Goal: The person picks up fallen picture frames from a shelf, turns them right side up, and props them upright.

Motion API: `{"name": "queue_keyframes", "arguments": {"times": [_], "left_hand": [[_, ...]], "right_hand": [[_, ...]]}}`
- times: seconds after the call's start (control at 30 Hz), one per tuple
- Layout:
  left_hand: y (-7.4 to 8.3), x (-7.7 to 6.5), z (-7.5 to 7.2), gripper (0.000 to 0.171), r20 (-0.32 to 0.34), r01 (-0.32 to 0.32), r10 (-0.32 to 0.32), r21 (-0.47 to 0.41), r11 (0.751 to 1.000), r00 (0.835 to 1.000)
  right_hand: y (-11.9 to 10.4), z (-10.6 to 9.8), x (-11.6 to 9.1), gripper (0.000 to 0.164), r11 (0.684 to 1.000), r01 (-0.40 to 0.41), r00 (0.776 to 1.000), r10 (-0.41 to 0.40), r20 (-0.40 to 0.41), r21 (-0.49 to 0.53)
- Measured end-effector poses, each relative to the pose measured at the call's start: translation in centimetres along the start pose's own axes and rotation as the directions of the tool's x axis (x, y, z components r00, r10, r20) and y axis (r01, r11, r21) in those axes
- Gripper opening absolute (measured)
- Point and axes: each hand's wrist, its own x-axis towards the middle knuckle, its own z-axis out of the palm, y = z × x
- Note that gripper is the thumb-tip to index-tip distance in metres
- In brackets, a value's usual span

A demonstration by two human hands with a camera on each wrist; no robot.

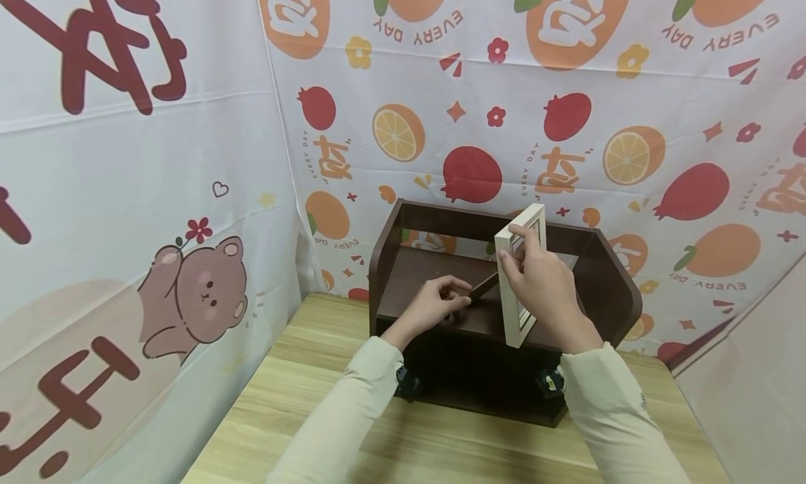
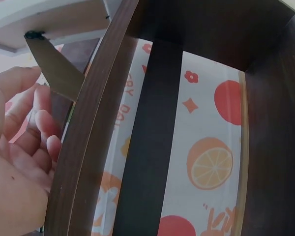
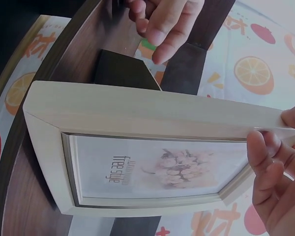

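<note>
A cream picture frame (image 1: 511,288) stands upright on the top shelf of a dark brown desk rack (image 1: 434,260). My right hand (image 1: 546,281) grips its upper edge, thumb on one side and fingers on the other. Behind the glass, the right wrist view shows a printed flower picture (image 3: 187,169) with lettering. A flat dark support leg (image 2: 56,69) sticks out from the frame's back. Close beside that leg is my left hand (image 1: 434,303), its fingers loosely bent and not closed around it. Whether a fingertip touches the leg, I cannot tell.
The rack stands on a light wood-grain table (image 1: 271,400), against a fruit-printed cloth (image 1: 472,120). Its raised side panels (image 1: 385,260) flank the shelf, and a dark lower compartment (image 1: 472,372) is under it. A bear-printed cloth (image 1: 208,155) hangs at the left.
</note>
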Motion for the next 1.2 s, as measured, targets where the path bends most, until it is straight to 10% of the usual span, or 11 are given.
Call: {"name": "queue_keyframes", "arguments": {"times": [1.2], "left_hand": [[1.8,-1.9,4.7,0.027,0.005,-0.12,0.121,-0.067,0.991,0.993]], "right_hand": [[0.0,-0.2,-0.1,0.046,1.0,0.015,1.0,-0.015,0.015,0.015]]}}
